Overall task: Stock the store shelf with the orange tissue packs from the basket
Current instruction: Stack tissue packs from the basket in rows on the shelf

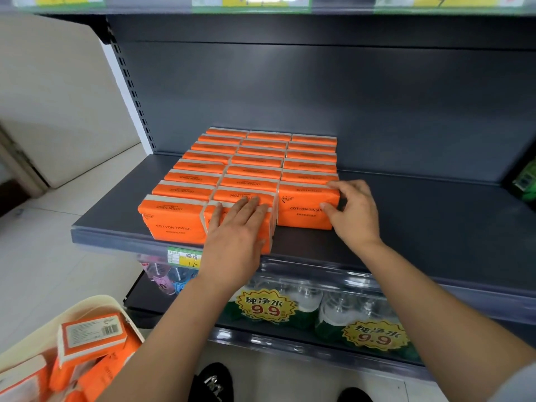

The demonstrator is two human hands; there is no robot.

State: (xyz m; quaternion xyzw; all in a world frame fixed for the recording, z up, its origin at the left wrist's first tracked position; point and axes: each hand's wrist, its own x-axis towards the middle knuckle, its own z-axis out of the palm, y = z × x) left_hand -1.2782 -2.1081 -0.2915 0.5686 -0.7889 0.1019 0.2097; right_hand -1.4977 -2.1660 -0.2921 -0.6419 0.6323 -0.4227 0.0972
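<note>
Three rows of orange tissue packs (255, 169) stand on the dark grey shelf (406, 216), running from its back wall to its front edge. My left hand (235, 233) lies flat with straight fingers over the front pack of the middle row (268, 233). My right hand (352, 210) grips the right end of the front pack of the right row (304, 207), thumb on its front face and fingers on its top. The cream basket (95, 304) at the bottom left holds several more orange packs (90, 340).
The right half of the shelf is bare grey metal. Below it, a lower shelf holds bottled water packs with yellow 9.9 price tags (265, 306). A green item (526, 181) sits at the far right edge. My shoes (213, 382) stand on pale floor tiles.
</note>
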